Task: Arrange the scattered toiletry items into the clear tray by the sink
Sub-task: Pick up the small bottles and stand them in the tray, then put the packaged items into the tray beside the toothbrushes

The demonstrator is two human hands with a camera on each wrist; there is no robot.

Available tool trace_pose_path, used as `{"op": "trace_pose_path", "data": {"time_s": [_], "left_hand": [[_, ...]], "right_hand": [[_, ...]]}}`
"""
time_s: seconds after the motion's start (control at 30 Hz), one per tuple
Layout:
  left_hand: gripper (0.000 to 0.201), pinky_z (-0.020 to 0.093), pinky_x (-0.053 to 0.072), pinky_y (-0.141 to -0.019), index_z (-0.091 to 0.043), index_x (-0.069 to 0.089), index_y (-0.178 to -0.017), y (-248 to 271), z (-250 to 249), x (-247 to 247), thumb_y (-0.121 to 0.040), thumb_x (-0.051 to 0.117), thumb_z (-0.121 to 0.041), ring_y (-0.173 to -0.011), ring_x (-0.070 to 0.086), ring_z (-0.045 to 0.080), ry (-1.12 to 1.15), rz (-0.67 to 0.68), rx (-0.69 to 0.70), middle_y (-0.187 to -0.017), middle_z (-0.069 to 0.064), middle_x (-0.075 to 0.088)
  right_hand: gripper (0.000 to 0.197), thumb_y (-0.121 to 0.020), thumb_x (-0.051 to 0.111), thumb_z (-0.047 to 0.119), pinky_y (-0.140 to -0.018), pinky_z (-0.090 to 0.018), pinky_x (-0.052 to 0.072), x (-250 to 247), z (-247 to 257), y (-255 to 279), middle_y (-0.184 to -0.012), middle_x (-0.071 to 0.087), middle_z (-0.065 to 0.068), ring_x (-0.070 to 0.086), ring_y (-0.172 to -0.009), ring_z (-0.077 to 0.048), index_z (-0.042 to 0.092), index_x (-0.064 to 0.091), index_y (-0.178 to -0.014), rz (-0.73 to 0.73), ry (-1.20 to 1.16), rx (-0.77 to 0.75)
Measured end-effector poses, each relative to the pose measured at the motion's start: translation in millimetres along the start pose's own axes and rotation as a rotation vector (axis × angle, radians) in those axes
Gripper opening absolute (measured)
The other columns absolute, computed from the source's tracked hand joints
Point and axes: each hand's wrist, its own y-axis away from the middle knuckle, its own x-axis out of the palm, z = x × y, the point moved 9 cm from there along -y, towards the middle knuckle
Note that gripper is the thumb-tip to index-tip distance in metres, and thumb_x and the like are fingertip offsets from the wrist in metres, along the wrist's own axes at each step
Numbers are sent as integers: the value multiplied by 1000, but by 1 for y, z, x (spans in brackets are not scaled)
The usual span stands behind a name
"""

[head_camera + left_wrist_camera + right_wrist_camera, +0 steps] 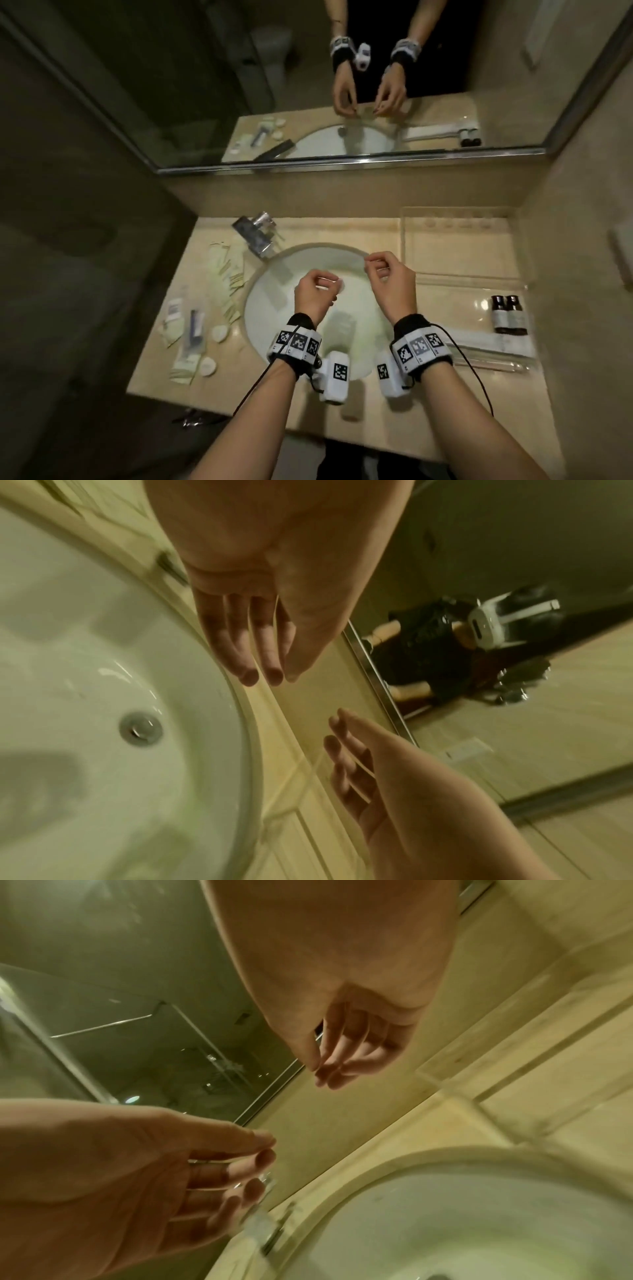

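Observation:
Both my hands hover above the white sink. My left hand has loosely bent fingers with the thumb tip near the index finger, and I see nothing in it; the left wrist view shows its fingers nearly straight. My right hand hangs the same way over the basin's far rim and also looks empty. The clear tray lies on the counter at the back right, with nothing visible in it. Scattered sachets, a tube, a small bottle and round soaps lie left of the sink.
Two dark bottles stand right of the sink, with a long white packet in front of them. The chrome faucet sits at the basin's back left. A mirror runs along the wall behind the counter.

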Motion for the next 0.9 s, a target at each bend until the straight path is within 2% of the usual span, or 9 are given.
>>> {"op": "trace_pose_path", "data": {"time_s": [0.07,0.23,0.37,0.43,0.53,0.6,0.67,0.77,0.9], "left_hand": [[8,23,49,-49,-7,64,-88,3,13,-41,-81,68,-8,-56,59,18,8,-68,-14,-75,7,66],[7,22,48,-48,-6,64,-89,6,48,-123,-82,68,-7,-54,59,19,17,-171,-59,-70,3,63],[6,23,48,-49,-11,64,-86,-6,77,-183,-82,68,-7,-57,60,21,39,-225,-97,-73,5,64],[6,23,48,-51,-12,64,-85,-19,95,-212,-82,68,-7,-60,61,21,52,-242,-124,-75,4,65],[8,26,51,-57,-12,65,-84,-37,127,-258,-81,71,-8,-66,63,18,47,-286,-181,-77,3,66],[11,31,56,-70,-14,64,-83,-45,151,-289,-78,73,-10,-73,65,20,26,-331,-240,-81,5,69],[19,33,54,-80,-16,61,-84,-51,176,-312,-74,77,-14,-81,64,22,-27,-345,-317,-88,7,69],[37,38,53,-87,-22,53,-87,-56,211,-336,-65,83,-25,-94,63,27,-205,-333,-434,-101,8,63],[54,35,51,-87,-16,52,-100,-62,239,-336,-61,86,-31,-99,62,29,-273,-225,-482,-106,10,64]], "right_hand": [[8,-90,62,16,-63,-8,47,36,15,9,-83,71,2,66,-76,-12,21,68,-92,80,-16,-30],[9,-89,61,19,-69,-26,55,111,32,30,-81,71,3,67,-75,-11,22,69,-92,240,42,-46],[8,-89,61,20,-65,-19,50,176,46,48,-78,71,4,65,-69,-8,21,68,-89,345,144,-76],[8,-88,61,19,-65,-20,50,212,51,55,-77,70,6,64,-68,-8,22,68,-87,399,179,-77],[8,-86,61,21,-70,-28,54,265,53,63,-77,70,6,65,-69,-10,22,69,-87,441,217,-41],[6,-86,63,23,-71,-32,57,301,53,69,-79,71,4,67,-69,-12,22,69,-87,487,232,0],[4,-85,65,23,-72,-36,58,334,53,73,-78,71,1,68,-69,-15,21,69,-85,525,237,33],[3,-84,67,20,-74,-38,59,371,47,77,-78,72,0,69,-70,-17,20,69,-84,550,263,63],[5,-85,66,21,-77,-38,59,399,37,80,-81,72,1,68,-75,-16,17,69,-88,577,331,82]]}}
